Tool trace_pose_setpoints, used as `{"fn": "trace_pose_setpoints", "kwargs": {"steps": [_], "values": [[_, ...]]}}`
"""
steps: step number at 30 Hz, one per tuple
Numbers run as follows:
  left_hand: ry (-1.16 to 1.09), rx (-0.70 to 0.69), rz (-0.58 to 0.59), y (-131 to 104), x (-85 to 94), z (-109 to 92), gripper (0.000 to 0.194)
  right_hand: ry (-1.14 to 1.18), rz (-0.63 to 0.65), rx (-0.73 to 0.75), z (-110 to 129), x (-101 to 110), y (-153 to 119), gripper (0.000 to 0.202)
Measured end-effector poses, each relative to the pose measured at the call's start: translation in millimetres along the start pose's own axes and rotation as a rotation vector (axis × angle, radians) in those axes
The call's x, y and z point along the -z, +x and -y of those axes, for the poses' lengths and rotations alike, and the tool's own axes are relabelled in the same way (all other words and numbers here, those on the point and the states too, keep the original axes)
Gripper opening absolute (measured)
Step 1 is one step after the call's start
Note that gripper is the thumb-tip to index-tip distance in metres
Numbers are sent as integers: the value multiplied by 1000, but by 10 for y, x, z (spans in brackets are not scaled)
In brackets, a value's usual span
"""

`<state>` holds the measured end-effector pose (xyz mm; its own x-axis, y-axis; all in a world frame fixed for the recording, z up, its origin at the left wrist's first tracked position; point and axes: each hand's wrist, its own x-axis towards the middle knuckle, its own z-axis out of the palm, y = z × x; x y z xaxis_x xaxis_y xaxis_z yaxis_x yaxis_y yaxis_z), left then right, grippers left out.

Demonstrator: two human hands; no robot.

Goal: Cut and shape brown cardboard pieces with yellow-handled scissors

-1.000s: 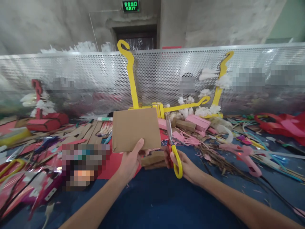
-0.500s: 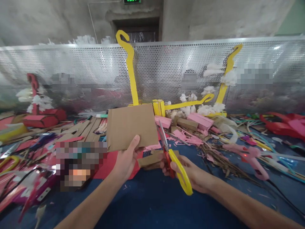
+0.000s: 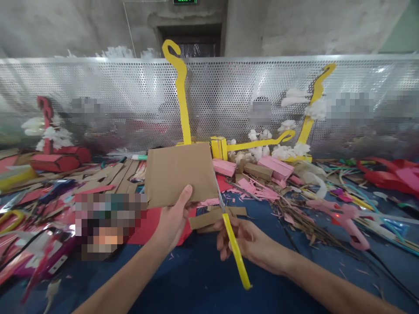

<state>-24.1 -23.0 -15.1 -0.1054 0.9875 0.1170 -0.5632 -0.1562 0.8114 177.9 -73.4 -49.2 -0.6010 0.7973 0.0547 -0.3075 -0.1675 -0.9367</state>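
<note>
A flat brown cardboard piece [image 3: 180, 172] is raised above the table, its lower edge pinched by my left hand [image 3: 175, 218], thumb on the front face. My right hand [image 3: 240, 240] is closed around the handles of yellow-handled scissors [image 3: 234, 246]. The scissors' blades point up and lie along the right edge of the cardboard; whether they touch it is hard to tell. Beneath the cardboard are a red sheet [image 3: 145, 226] and brown cardboard strips [image 3: 206, 219].
Yellow hook-topped cutouts [image 3: 183, 109] lean on a perforated metal panel [image 3: 229, 96]. Pink scraps [image 3: 250, 187] lie behind my right hand. A pink glue gun [image 3: 347, 213] with its cord is at right. Red pieces [image 3: 55, 161] and clutter fill the left.
The scissors have turned edge-on and moved left to the cardboard's right edge. Their red inner part no longer shows. My left hand and the cardboard have hardly moved.
</note>
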Motion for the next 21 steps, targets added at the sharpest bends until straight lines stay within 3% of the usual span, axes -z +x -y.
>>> {"fn": "trace_pose_setpoints", "kwargs": {"steps": [7, 21], "values": [[9, 3, 0, -51, -30, 4, 54, 4, 47, -18, -37, 98, 9, 52], [-11, 25, 45, -103, -62, 34, 51, -57, 12, -1, -22, 88, 13, 43]]}}
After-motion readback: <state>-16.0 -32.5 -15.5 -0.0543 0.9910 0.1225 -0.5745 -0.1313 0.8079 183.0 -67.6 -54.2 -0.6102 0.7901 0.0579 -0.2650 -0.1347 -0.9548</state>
